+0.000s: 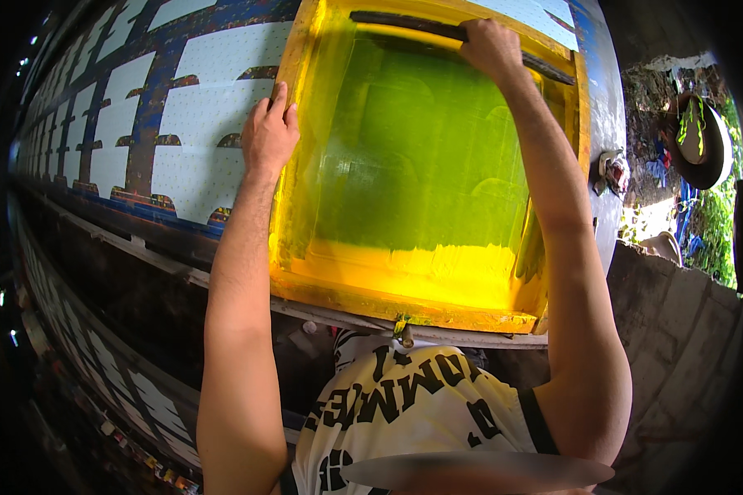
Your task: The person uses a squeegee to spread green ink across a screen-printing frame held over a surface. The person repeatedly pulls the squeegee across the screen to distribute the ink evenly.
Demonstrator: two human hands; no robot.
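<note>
A screen-printing frame (282, 194) with yellow-smeared wooden rails lies in front of me. Its mesh (421, 148) looks green in the middle, and thick yellow ink (388, 268) is spread along the near end. Near the frame's far end, my right hand (491, 49) is closed around a long dark squeegee (404, 22), which lies crosswise over the mesh. At the frame's left rail rests my left hand (270, 132), its index finger stretched forward and the thumb by the rail. That hand holds nothing I can see.
Left of the frame, a long printing table (140, 157) carries rows of pale dotted sheets (223, 91). A crumpled rag (612, 172) lies at the table's right edge. Beyond it hangs a round hat-like object (706, 144), beside a grey block wall (660, 330).
</note>
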